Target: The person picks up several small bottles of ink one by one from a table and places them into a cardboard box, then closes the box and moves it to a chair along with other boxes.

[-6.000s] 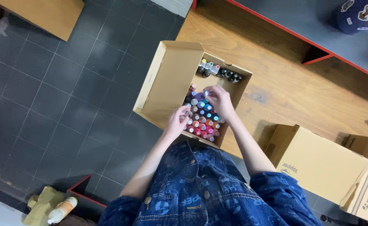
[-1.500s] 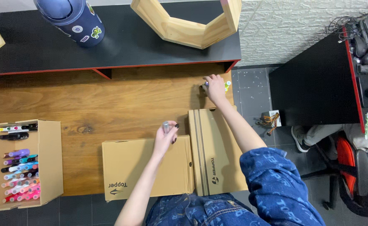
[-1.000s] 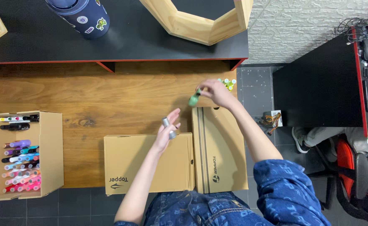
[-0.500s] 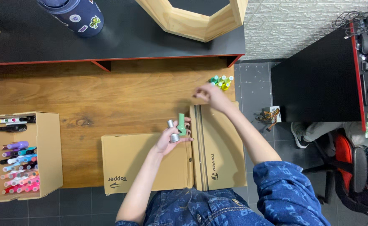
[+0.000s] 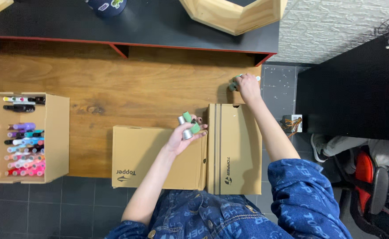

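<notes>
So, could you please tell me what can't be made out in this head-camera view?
- Markers at the desk's right corner: largely covered by the right hand; their number is unclear.
- Items in the left hand: one grey, one green; too small to identify.
- Blue bottle on the black shelf: cut off by the top edge.
- Closed cardboard boxes: contents hidden.

Three cardboard boxes stand on the wooden surface [image 5: 137, 84]: one open box [image 5: 55, 137] at the left, filled with markers too many and too tightly packed to count, and two closed boxes side by side near the person, the left one [image 5: 152, 159] and the right one [image 5: 234, 148]. Two markers sit in the left hand [image 5: 183, 135], one grey marker [image 5: 184, 128] and one green marker [image 5: 191, 122]. A small cluster of markers [image 5: 236, 82] under the right hand [image 5: 249, 86] is too hidden to count.
</notes>
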